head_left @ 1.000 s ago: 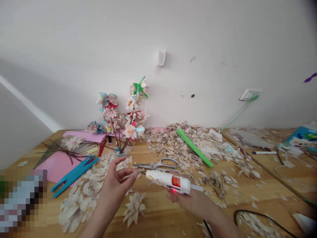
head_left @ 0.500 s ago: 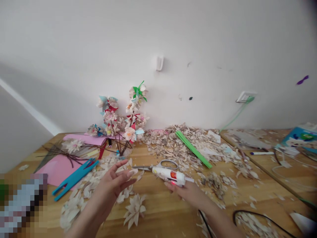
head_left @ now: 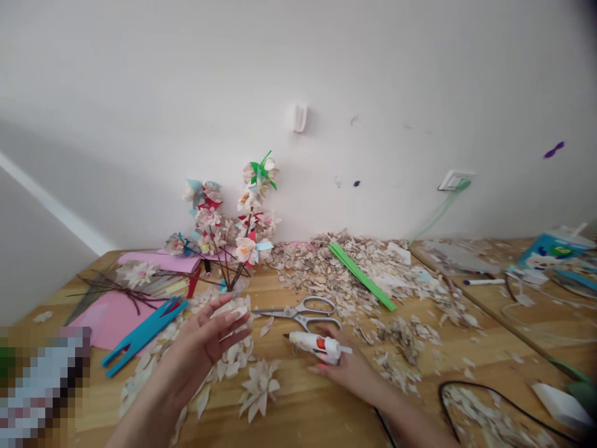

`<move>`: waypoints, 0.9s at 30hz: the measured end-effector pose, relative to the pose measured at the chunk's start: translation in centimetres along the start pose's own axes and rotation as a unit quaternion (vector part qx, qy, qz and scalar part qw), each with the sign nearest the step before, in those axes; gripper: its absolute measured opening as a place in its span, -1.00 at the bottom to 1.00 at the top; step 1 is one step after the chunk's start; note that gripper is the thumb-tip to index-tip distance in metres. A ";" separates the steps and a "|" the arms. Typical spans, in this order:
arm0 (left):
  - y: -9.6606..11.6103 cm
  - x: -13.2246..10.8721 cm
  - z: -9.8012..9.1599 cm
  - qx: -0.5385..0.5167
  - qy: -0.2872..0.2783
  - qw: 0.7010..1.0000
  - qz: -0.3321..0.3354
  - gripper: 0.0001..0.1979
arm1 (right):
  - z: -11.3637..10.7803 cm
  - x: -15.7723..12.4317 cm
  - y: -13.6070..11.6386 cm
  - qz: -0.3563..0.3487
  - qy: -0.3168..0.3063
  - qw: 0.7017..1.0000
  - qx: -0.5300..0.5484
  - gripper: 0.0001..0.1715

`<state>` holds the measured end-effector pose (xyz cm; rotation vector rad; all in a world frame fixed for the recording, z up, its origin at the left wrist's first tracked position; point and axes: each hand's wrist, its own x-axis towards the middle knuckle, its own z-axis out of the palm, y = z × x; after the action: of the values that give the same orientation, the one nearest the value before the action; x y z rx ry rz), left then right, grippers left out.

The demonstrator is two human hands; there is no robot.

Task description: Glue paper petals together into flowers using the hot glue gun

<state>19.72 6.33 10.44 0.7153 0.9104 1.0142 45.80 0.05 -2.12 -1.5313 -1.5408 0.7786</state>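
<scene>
My left hand (head_left: 205, 342) is raised at the centre left, its thumb and fingers pinching a pale petal (head_left: 239, 312). A white hot glue gun (head_left: 313, 346) with an orange patch is gripped in my right hand (head_left: 347, 370), its dark nozzle pointing left toward the petal. Just beyond it lie grey-handled scissors (head_left: 298, 313), blades to the left. On the wood between my forearms sits a pale many-petalled flower (head_left: 260, 389). Loose petals (head_left: 232, 356) are spread under and beside my left hand.
Twig branches with paper flowers (head_left: 249, 249) stand against the wall. Blue strips (head_left: 144, 336) and pink paper (head_left: 100, 320) lie at left. Behind are a petal heap (head_left: 303, 267) and green strips (head_left: 361, 277). A black cord (head_left: 494, 389) loops at right, near a white pen (head_left: 485, 282).
The glue gun has moved down and left, away from the scissors, which now show fully. My left hand has shifted slightly left and up with the petal.
</scene>
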 end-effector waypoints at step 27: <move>0.7 -1.0 -0.5 0.122 -0.005 0.984 0.130 -0.44 | 5.1 -2.6 -7.2 -0.023 -0.024 0.995 0.099 -0.17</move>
<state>18.74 5.72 11.03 1.0670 0.9584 1.1371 37.70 -2.43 1.40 -1.3359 -1.4806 0.9185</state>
